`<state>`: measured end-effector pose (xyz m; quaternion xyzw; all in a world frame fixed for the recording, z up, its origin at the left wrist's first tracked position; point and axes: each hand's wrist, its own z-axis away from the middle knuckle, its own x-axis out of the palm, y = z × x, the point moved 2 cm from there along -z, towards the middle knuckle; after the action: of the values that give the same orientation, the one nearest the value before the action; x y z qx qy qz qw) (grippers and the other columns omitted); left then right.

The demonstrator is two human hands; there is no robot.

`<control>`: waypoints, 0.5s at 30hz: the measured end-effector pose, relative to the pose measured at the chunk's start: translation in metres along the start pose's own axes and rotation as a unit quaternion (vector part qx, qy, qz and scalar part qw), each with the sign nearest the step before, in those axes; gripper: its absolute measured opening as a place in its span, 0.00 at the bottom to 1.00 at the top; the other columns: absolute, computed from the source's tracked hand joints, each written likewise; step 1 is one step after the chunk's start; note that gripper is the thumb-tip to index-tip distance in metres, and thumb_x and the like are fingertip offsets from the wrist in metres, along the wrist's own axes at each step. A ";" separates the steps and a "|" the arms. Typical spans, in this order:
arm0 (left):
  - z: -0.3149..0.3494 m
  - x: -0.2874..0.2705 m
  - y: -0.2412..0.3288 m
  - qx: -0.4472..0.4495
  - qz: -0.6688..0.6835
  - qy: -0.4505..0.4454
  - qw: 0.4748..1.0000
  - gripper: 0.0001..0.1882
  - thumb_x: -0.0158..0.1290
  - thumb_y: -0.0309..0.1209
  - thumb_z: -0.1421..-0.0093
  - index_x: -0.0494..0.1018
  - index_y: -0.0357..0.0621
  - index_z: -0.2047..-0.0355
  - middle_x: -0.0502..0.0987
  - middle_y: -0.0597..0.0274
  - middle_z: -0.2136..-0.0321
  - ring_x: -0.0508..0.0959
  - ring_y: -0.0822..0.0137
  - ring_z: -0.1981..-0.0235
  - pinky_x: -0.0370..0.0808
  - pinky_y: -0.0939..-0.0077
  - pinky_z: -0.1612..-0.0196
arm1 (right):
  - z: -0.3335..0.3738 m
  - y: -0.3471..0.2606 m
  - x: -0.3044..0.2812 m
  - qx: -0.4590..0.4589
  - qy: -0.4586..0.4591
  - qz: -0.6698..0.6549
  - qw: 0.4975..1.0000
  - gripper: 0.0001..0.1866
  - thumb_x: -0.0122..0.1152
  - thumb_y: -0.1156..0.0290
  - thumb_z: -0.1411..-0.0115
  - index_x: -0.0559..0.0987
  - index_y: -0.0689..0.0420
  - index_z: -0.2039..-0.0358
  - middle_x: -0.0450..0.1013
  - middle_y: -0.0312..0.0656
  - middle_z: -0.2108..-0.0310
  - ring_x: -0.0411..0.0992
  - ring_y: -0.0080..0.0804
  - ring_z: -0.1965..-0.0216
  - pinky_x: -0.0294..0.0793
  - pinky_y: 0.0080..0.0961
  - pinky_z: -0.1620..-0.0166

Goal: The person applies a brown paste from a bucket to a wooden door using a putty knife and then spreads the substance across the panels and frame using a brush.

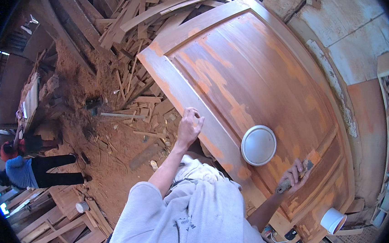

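So lower right of the frame, the right hand (pixel 294 174) has its grip closed around a brush (pixel 294 179), bristles touching the wooden door (pixel 244 62) just beside a white bowl (pixel 258 145). Left hand (pixel 189 126) sits mid-frame, fingers loosely curled, holding nothing, over the door's left edge.

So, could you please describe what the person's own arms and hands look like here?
Both forearms are bare, with no gloves, watch or rings visible. The left hand comes off a loose, pale grey short sleeve of a wrinkled shirt. The right hand is also ungloved; its sleeve is hidden behind the shirt.
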<state>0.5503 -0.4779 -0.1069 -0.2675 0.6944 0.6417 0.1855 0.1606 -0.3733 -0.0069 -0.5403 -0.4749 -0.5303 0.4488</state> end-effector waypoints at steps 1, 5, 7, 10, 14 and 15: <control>-0.019 -0.008 -0.008 -0.013 0.006 0.000 1.000 0.12 0.57 0.32 0.39 0.69 0.37 0.65 0.70 0.49 0.62 0.74 0.50 0.59 0.73 0.58 0.54 | -0.007 0.004 0.000 -0.001 -0.002 0.007 1.000 0.26 0.49 0.60 0.29 0.58 0.64 0.40 0.57 0.40 0.65 0.60 0.19 0.80 0.67 0.15 0.83; -0.121 -0.043 -0.051 -0.051 0.014 0.047 0.997 0.11 0.56 0.32 0.37 0.69 0.37 0.68 0.70 0.54 0.66 0.73 0.59 0.64 0.73 0.63 0.58 | -0.051 0.055 0.022 -0.051 0.031 0.030 0.998 0.23 0.46 0.60 0.28 0.62 0.64 0.41 0.57 0.40 0.66 0.59 0.20 0.80 0.66 0.17 0.81; -0.183 -0.058 -0.071 0.007 0.054 0.094 0.994 0.10 0.55 0.33 0.37 0.71 0.37 0.67 0.72 0.54 0.65 0.73 0.62 0.64 0.73 0.64 0.59 | -0.074 0.078 0.022 -0.058 0.051 0.030 0.997 0.19 0.45 0.61 0.27 0.64 0.64 0.47 0.57 0.40 0.66 0.59 0.20 0.80 0.66 0.18 0.81; -0.274 -0.075 -0.093 0.007 0.041 0.099 0.994 0.12 0.55 0.32 0.37 0.72 0.37 0.59 0.73 0.52 0.59 0.75 0.60 0.61 0.73 0.65 0.55 | -0.108 0.107 0.007 0.002 0.072 0.037 0.997 0.16 0.45 0.60 0.29 0.67 0.62 0.58 0.58 0.42 0.67 0.60 0.23 0.81 0.66 0.20 0.81; -0.375 -0.061 -0.118 0.017 0.023 0.116 0.993 0.20 0.55 0.32 0.38 0.68 0.38 0.48 0.71 0.49 0.52 0.75 0.55 0.52 0.73 0.62 0.48 | -0.149 0.156 -0.019 -0.008 0.146 0.005 0.989 0.16 0.47 0.61 0.30 0.67 0.65 0.60 0.59 0.44 0.69 0.62 0.27 0.80 0.67 0.23 0.82; -0.397 -0.053 -0.124 0.016 0.007 0.105 0.994 0.22 0.55 0.33 0.38 0.67 0.38 0.46 0.70 0.48 0.50 0.74 0.53 0.50 0.72 0.61 0.45 | -0.159 0.165 -0.024 -0.014 0.144 0.008 0.989 0.16 0.47 0.61 0.30 0.67 0.65 0.60 0.59 0.44 0.69 0.62 0.27 0.80 0.67 0.23 0.82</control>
<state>0.7019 -0.8684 -0.1301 -0.3258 0.7219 0.6003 0.1111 0.3005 -0.5557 -0.0220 -0.4683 -0.3932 -0.6059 0.5089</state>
